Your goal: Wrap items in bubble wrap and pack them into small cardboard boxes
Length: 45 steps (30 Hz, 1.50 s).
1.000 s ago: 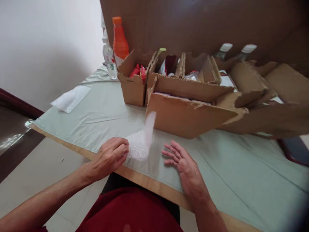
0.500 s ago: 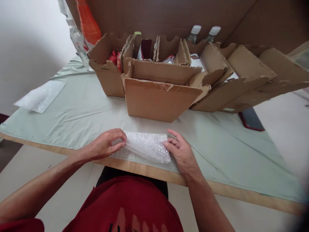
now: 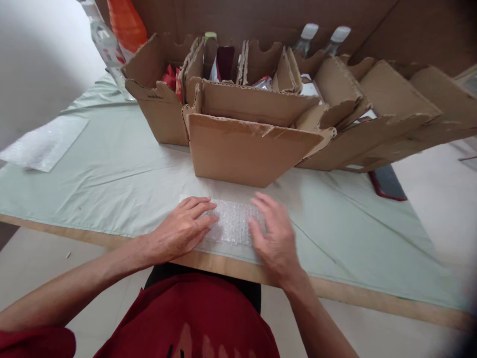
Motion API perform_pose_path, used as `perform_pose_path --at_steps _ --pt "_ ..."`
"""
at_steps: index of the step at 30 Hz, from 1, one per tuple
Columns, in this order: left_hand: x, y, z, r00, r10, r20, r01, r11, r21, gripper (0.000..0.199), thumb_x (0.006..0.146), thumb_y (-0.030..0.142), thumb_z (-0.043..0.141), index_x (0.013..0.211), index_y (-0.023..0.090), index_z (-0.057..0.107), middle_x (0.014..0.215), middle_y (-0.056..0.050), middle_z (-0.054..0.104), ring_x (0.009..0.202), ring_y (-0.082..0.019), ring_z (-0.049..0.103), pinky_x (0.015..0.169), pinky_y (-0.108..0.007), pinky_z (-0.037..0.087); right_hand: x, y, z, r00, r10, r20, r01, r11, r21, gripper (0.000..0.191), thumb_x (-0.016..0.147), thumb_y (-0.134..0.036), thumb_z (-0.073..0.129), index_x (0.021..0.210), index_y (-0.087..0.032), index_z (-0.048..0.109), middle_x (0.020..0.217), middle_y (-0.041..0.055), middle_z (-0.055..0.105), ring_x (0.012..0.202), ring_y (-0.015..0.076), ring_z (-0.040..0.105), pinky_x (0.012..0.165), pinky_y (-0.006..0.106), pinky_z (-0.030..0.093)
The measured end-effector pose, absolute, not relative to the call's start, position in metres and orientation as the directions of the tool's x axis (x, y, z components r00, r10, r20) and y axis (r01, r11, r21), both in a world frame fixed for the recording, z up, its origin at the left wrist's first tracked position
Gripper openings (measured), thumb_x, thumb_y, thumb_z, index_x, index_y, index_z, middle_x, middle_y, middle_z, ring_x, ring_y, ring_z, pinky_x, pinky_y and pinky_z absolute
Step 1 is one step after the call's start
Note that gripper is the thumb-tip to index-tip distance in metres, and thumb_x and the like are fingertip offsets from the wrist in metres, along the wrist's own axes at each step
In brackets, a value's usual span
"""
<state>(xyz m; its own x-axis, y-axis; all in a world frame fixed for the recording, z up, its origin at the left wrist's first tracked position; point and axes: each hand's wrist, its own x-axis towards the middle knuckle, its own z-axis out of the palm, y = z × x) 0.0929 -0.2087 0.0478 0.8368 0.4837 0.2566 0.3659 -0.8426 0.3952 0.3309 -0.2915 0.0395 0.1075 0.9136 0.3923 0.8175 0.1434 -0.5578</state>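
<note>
A piece of clear bubble wrap point(image 3: 233, 222) lies flat on the green cloth near the table's front edge. My left hand point(image 3: 182, 226) rests over its left end, fingers spread and pointing right, holding nothing. At the right end is my right hand point(image 3: 274, 233), slightly blurred, with thumb and fingers apart and nothing gripped. Just beyond the wrap stands a cardboard box point(image 3: 238, 151) with an open top.
Several open cardboard bins stand behind, including one with red packets point(image 3: 160, 117). Bottles point(image 3: 128, 27) are at the back left, more bubble wrap point(image 3: 46, 141) at the left, and a dark phone-like object point(image 3: 388, 182) at the right.
The bubble wrap now lies flatter. My left hand has moved right onto it and spread its fingers; my right hand has loosened from its right edge. The view has shifted slightly.
</note>
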Motion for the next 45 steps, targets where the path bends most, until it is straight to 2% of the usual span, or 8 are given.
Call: perform_pose_path --at_steps 5,13,19,23,29,33,39,45 --pt "0.092 -0.202 0.033 0.839 0.518 0.168 0.448 -0.832 0.328 0.031 0.097 0.021 0.057 0.127 0.018 0.064 0.137 -0.017 0.065 0.131 -0.037 0.057 0.106 -0.059 0.049 0.3 -0.276 0.021 -0.271 0.955 0.118 0.822 0.294 -0.487 0.049 0.098 -0.025 0.051 0.146 -0.018 0.056 0.153 0.0127 0.054 0.143 0.0322 0.047 0.115 0.054 0.041" --pt "0.073 -0.193 0.022 0.82 0.549 0.159 0.449 -0.792 0.414 0.035 0.097 0.028 0.06 0.13 0.02 0.061 0.146 -0.015 0.059 0.136 -0.035 0.052 0.109 -0.055 0.049 0.416 -0.34 0.002 0.22 0.926 0.308 0.939 -0.116 -0.323 0.045 0.105 -0.044 0.041 0.129 -0.016 0.065 0.137 0.0192 0.066 0.132 0.0381 0.057 0.106 0.063 0.044" --pt "0.069 -0.179 0.017 0.615 0.72 0.322 0.639 -0.694 0.331 0.028 0.095 0.023 0.055 0.121 0.018 0.066 0.135 -0.018 0.063 0.128 -0.037 0.056 0.105 -0.059 0.049 0.39 -0.305 0.011 0.083 0.951 0.298 0.925 0.038 -0.378 0.038 0.101 -0.037 0.047 0.128 -0.017 0.064 0.135 0.0162 0.066 0.126 0.0342 0.06 0.103 0.054 0.046" --pt "0.069 -0.186 0.019 0.591 0.761 0.268 0.676 -0.649 0.351 0.014 0.092 0.024 0.056 0.093 0.017 0.068 0.135 -0.019 0.063 0.133 -0.04 0.053 0.105 -0.059 0.048 0.368 -0.281 0.009 0.015 0.959 0.283 0.908 0.105 -0.405 0.022 0.095 -0.031 0.049 0.099 -0.019 0.067 0.133 0.0153 0.067 0.123 0.0357 0.06 0.096 0.052 0.046" --pt "0.078 -0.192 0.041 0.48 0.877 0.003 0.695 -0.382 0.609 0.019 0.092 0.031 0.056 0.105 0.021 0.064 0.083 -0.002 0.07 0.071 -0.02 0.067 0.063 -0.032 0.054 0.374 -0.286 0.03 0.127 0.932 0.339 0.831 0.086 -0.549 0.012 0.095 -0.032 0.053 0.096 -0.024 0.062 0.099 0.0052 0.075 0.093 0.0247 0.068 0.09 0.041 0.049" --pt "0.085 -0.173 0.042 0.428 0.89 0.16 0.737 -0.446 0.508 0.047 0.088 0.028 0.062 0.133 0.016 0.057 0.104 -0.009 0.071 0.092 -0.026 0.069 0.08 -0.04 0.057 0.388 -0.277 0.028 0.176 0.927 0.331 0.904 -0.019 -0.426 0.028 0.093 -0.036 0.051 0.11 -0.019 0.066 0.106 0.012 0.075 0.096 0.032 0.068 0.088 0.05 0.048" --pt "0.098 -0.186 0.043 0.54 0.714 0.446 0.659 -0.688 0.304 0.042 0.096 0.022 0.057 0.137 0.014 0.056 0.138 -0.019 0.061 0.127 -0.032 0.059 0.104 -0.05 0.051 0.38 -0.278 0.025 0.062 0.902 0.427 0.951 0.076 -0.299 0.038 0.099 -0.033 0.047 0.131 -0.017 0.061 0.136 0.0155 0.065 0.119 0.0333 0.063 0.095 0.05 0.048" --pt "0.12 -0.202 0.023 0.81 0.56 0.173 0.536 -0.827 0.166 0.046 0.1 0.028 0.054 0.145 0.015 0.052 0.154 -0.017 0.053 0.146 -0.037 0.043 0.119 -0.057 0.035 0.331 -0.257 0.022 -0.281 0.946 0.161 0.913 0.316 -0.259 0.046 0.102 -0.029 0.048 0.144 -0.013 0.055 0.154 0.0153 0.052 0.14 0.031 0.049 0.11 0.048 0.043"
